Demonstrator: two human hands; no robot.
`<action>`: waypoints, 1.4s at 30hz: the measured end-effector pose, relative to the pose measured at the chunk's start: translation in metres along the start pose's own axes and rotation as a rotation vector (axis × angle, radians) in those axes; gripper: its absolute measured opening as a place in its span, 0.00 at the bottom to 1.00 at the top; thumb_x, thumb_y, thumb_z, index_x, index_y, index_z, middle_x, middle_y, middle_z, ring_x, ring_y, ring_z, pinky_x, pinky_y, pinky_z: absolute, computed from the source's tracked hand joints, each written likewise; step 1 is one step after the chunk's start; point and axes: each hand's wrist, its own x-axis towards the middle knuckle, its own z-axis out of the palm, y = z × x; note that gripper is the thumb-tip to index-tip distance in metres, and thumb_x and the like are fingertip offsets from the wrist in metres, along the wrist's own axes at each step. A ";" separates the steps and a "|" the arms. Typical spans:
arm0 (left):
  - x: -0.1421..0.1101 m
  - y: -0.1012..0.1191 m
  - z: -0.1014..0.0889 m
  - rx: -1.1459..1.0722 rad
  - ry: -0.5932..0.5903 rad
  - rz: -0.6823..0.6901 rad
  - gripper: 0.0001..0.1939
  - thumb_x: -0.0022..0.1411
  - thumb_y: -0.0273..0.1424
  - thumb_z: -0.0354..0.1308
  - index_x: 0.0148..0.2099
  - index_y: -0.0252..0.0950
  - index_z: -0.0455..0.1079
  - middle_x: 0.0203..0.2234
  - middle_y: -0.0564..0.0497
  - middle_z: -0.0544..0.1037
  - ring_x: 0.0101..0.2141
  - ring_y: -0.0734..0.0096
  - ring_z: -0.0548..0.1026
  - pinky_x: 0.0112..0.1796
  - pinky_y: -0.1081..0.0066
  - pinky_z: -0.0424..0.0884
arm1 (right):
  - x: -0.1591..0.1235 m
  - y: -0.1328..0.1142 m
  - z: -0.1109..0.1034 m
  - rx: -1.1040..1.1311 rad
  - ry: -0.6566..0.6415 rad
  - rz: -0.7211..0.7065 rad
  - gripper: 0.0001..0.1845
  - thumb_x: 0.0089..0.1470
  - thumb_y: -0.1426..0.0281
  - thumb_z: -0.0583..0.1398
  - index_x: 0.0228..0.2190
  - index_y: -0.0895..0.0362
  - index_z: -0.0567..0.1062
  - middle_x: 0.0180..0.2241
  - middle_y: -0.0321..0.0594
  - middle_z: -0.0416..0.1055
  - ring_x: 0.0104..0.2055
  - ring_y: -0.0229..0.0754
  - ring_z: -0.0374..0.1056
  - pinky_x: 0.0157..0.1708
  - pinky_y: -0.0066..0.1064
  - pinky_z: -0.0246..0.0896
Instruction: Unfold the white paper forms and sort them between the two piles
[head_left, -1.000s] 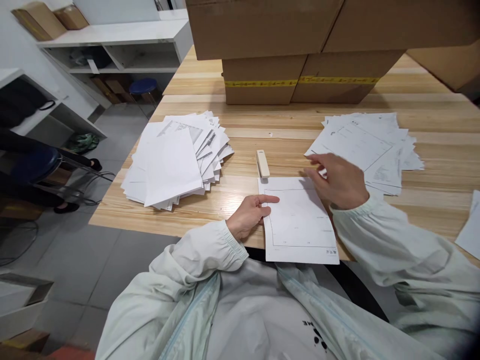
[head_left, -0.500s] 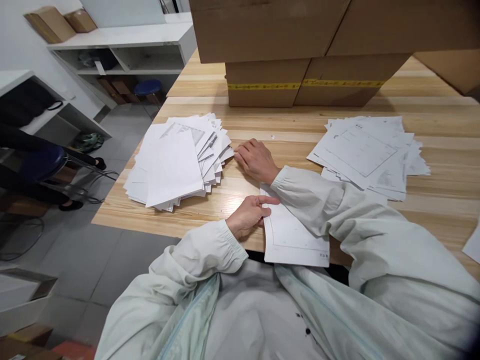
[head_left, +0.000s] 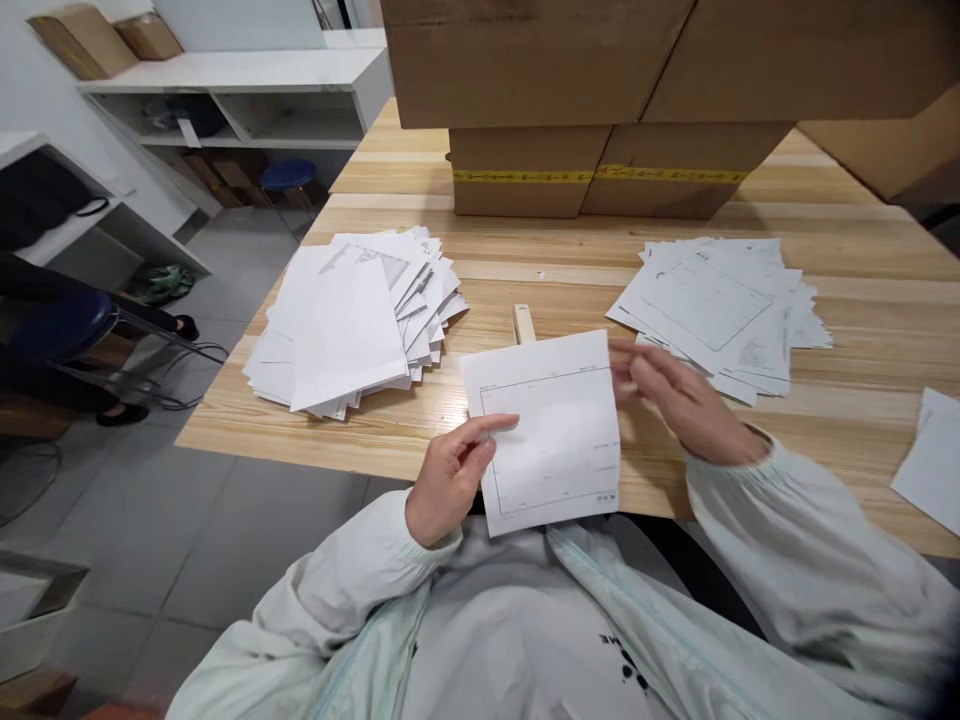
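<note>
My left hand (head_left: 457,465) grips a printed paper sheet (head_left: 551,440) at its left side, index finger stretched over the front and thumb bent beside it. The sheet is tilted up at the table's front edge and bears a thin printed frame. Beside its right edge is my right hand (head_left: 679,395), slightly blurred, with fingers extended and nothing visibly held; some fingertips are hard to make out. Just beyond the sheet's top edge stands a beige stapler (head_left: 523,324), its near part hidden by the paper.
A messy paper stack (head_left: 349,330) lies on the left of the wooden table (head_left: 517,250), another stack (head_left: 712,300) on the right. Loose sheets (head_left: 930,460) rest at the far right. Cardboard boxes (head_left: 525,190) are piled at the back. A person's legs (head_left: 60,370) show at left.
My right hand has left the stapler, uncovering it, and moved right to the sheet's edge. The sheet has shifted left and is raised and turned towards me in my left hand.
</note>
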 end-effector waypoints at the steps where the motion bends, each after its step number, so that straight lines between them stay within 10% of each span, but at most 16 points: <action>1: -0.001 0.003 0.000 0.033 0.016 0.052 0.16 0.66 0.31 0.56 0.53 0.40 0.79 0.19 0.56 0.69 0.20 0.76 0.58 0.24 0.72 0.56 | -0.020 0.002 -0.002 0.077 -0.133 0.099 0.29 0.53 0.44 0.64 0.46 0.51 0.79 0.41 0.44 0.81 0.39 0.47 0.78 0.37 0.39 0.76; 4: 0.006 0.013 0.009 0.100 0.003 0.178 0.16 0.67 0.28 0.54 0.53 0.41 0.79 0.34 0.51 0.82 0.25 0.75 0.70 0.29 0.72 0.66 | -0.049 0.009 0.001 0.197 -0.218 0.300 0.24 0.50 0.46 0.67 0.36 0.53 0.81 0.33 0.43 0.81 0.31 0.47 0.77 0.28 0.38 0.75; 7: 0.017 0.021 0.011 0.137 0.025 0.301 0.16 0.69 0.29 0.54 0.54 0.40 0.78 0.45 0.47 0.83 0.35 0.69 0.80 0.38 0.69 0.74 | -0.022 0.022 -0.017 0.051 0.244 0.251 0.20 0.47 0.52 0.70 0.28 0.56 0.81 0.31 0.44 0.82 0.28 0.47 0.75 0.25 0.37 0.70; 9: 0.023 0.023 -0.004 0.250 0.196 0.443 0.13 0.69 0.31 0.55 0.52 0.40 0.77 0.47 0.46 0.83 0.43 0.65 0.81 0.46 0.66 0.76 | 0.014 0.035 -0.046 -0.015 0.621 0.089 0.17 0.46 0.57 0.71 0.32 0.57 0.83 0.38 0.48 0.83 0.35 0.49 0.78 0.34 0.41 0.72; 12: 0.032 0.019 -0.049 0.603 0.509 0.651 0.07 0.66 0.31 0.61 0.46 0.39 0.76 0.48 0.45 0.82 0.53 0.58 0.78 0.57 0.56 0.71 | 0.058 0.058 -0.093 -0.067 0.848 0.012 0.16 0.53 0.59 0.67 0.39 0.55 0.83 0.51 0.49 0.80 0.50 0.56 0.77 0.49 0.50 0.70; 16: 0.041 0.001 -0.108 0.951 0.550 0.608 0.18 0.57 0.31 0.69 0.50 0.36 0.71 0.56 0.37 0.77 0.62 0.46 0.68 0.61 0.46 0.65 | 0.062 0.094 -0.128 -0.393 0.755 0.120 0.18 0.52 0.53 0.68 0.42 0.46 0.81 0.47 0.42 0.80 0.55 0.70 0.72 0.55 0.67 0.61; 20: 0.043 -0.014 -0.128 1.041 0.487 0.500 0.24 0.55 0.30 0.69 0.53 0.37 0.67 0.59 0.37 0.74 0.64 0.44 0.66 0.61 0.44 0.64 | 0.047 0.114 -0.133 -0.568 0.796 -0.130 0.30 0.57 0.52 0.64 0.60 0.33 0.67 0.58 0.36 0.72 0.53 0.66 0.72 0.53 0.67 0.65; 27: 0.044 -0.012 -0.132 1.033 0.562 0.564 0.05 0.65 0.33 0.57 0.42 0.40 0.72 0.49 0.43 0.81 0.56 0.51 0.73 0.56 0.50 0.70 | 0.042 0.076 -0.077 -0.520 0.748 -0.398 0.21 0.64 0.58 0.56 0.58 0.34 0.71 0.56 0.37 0.73 0.51 0.62 0.73 0.47 0.58 0.70; 31: 0.030 -0.006 -0.098 0.952 0.633 0.763 0.10 0.68 0.33 0.55 0.36 0.41 0.76 0.35 0.46 0.84 0.42 0.58 0.79 0.50 0.54 0.75 | 0.024 0.036 -0.005 -0.198 0.602 -0.265 0.18 0.62 0.52 0.59 0.46 0.48 0.80 0.37 0.43 0.80 0.32 0.48 0.76 0.33 0.44 0.73; 34: 0.006 -0.009 -0.046 0.838 0.387 0.925 0.09 0.67 0.30 0.56 0.40 0.43 0.78 0.38 0.47 0.85 0.45 0.59 0.80 0.53 0.53 0.74 | 0.010 0.012 0.044 0.225 -0.128 0.107 0.34 0.57 0.40 0.57 0.46 0.55 0.79 0.34 0.45 0.81 0.26 0.45 0.76 0.20 0.36 0.69; 36: -0.008 -0.012 -0.015 0.760 0.162 0.878 0.10 0.67 0.28 0.56 0.41 0.45 0.79 0.39 0.48 0.85 0.45 0.61 0.80 0.55 0.54 0.72 | 0.006 0.004 0.064 0.402 -0.375 0.214 0.38 0.53 0.36 0.57 0.46 0.56 0.78 0.35 0.46 0.82 0.31 0.47 0.78 0.25 0.37 0.73; 39: -0.017 -0.010 0.005 0.677 -0.098 0.706 0.10 0.68 0.30 0.56 0.37 0.44 0.79 0.41 0.46 0.85 0.46 0.60 0.80 0.57 0.54 0.71 | 0.004 0.002 0.073 0.442 -0.255 0.172 0.29 0.50 0.43 0.66 0.40 0.55 0.79 0.37 0.43 0.82 0.36 0.46 0.78 0.34 0.36 0.75; 42: -0.008 -0.001 -0.009 0.572 -0.029 0.618 0.13 0.63 0.40 0.65 0.47 0.41 0.77 0.56 0.39 0.78 0.60 0.51 0.71 0.61 0.48 0.65 | 0.003 0.004 0.068 0.436 -0.176 0.187 0.26 0.47 0.47 0.70 0.37 0.55 0.80 0.35 0.42 0.82 0.33 0.45 0.77 0.30 0.35 0.72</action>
